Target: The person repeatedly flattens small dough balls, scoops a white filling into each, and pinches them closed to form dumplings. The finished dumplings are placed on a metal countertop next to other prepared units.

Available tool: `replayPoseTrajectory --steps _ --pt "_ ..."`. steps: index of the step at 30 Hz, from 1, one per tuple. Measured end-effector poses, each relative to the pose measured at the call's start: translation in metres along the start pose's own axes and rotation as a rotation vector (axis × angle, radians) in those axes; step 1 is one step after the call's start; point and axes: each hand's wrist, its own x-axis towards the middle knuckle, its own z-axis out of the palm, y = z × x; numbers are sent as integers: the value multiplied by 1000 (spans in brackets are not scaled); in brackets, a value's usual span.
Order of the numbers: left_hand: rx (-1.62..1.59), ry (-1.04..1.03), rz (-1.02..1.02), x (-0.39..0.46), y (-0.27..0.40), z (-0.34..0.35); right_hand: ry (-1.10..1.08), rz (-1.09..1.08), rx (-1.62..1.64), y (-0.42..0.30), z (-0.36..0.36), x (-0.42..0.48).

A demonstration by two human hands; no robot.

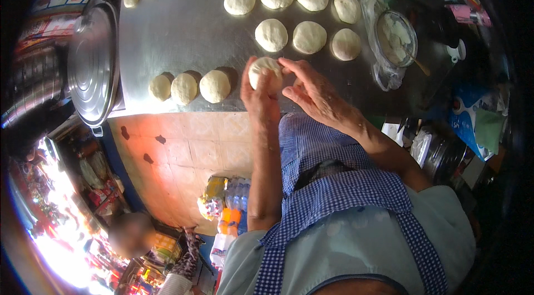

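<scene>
My left hand (260, 96) holds a round piece of dough (267, 70) above the near edge of the metal work table (179, 36), the thumb lying across it. At the right of that piece is my right hand (306, 88), fingers apart, its index fingertip beside the dough; whether it touches cannot be told. Three dough balls stand in a row to the left, among them a plump one (215, 86). Flattened dough rounds, such as one (271, 35) just beyond my hands, lie in rows across the far part of the table.
A bowl of whitish paste or flour (396, 38) with a utensil stands at the right, beside a crumpled clear plastic bag (386, 76). A large lidded metal pot (94, 63) is at the left. Packs of bottles (233, 199) are on the tiled floor. Another person (179, 272) is at the lower left.
</scene>
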Motion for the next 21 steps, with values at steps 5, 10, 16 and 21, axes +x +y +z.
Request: replayPoseTrajectory --steps 5,10,16,21 --pt "944 9 546 78 21 -3 -101 138 -6 10 -29 -13" --pt "1718 -87 745 108 22 0 -147 214 -1 26 -39 -30" --pt "1890 -122 700 91 21 -6 -154 268 8 31 -42 -29" --pt "1971 -188 601 97 13 -6 -260 416 60 22 -37 -22"
